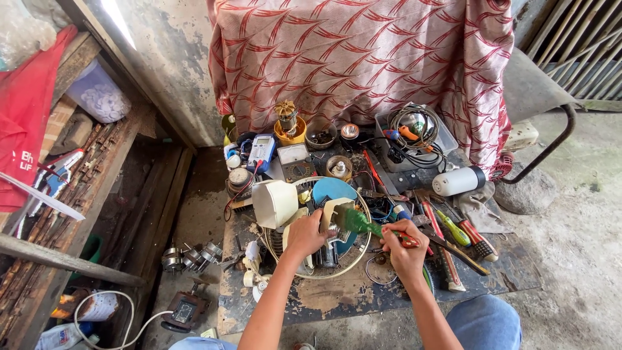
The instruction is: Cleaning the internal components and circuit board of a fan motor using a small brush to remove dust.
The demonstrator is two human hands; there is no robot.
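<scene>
Green-bristled brush [355,220] in our right hand [405,247], fingers clamped on its handle, bears on the fan motor [330,243], which our left hand [306,234] grips steady inside the wire guard [353,262] on the cluttered worktop [337,298].
</scene>
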